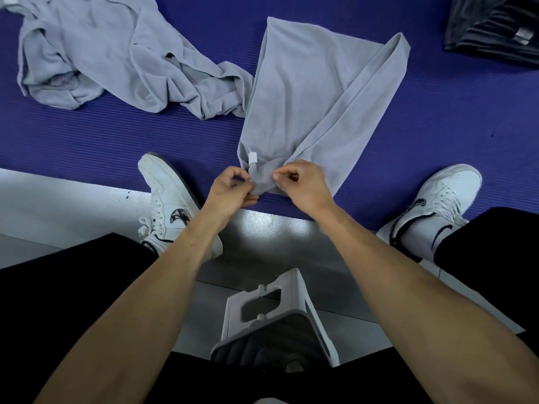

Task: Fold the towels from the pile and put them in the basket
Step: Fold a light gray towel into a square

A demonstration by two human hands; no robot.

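A grey towel (309, 91) lies on the purple mat (116, 141), stretched away from me and partly doubled over, its right side folded across. A small white tag shows near its close end. My left hand (230, 188) pinches the near corner of this towel from the left. My right hand (303, 182) pinches the same bunched corner from the right, the two hands almost touching. A crumpled pile of grey towels (110, 56) sits at the upper left of the mat. A dark basket (495, 27) holding dark folded cloth is at the top right corner.
My two white sneakers (169, 199) (437, 205) rest at the mat's near edge on either side of my hands. A white plastic stool (277, 316) stands between my legs on the grey floor (58, 205). Bare mat lies right of the towel.
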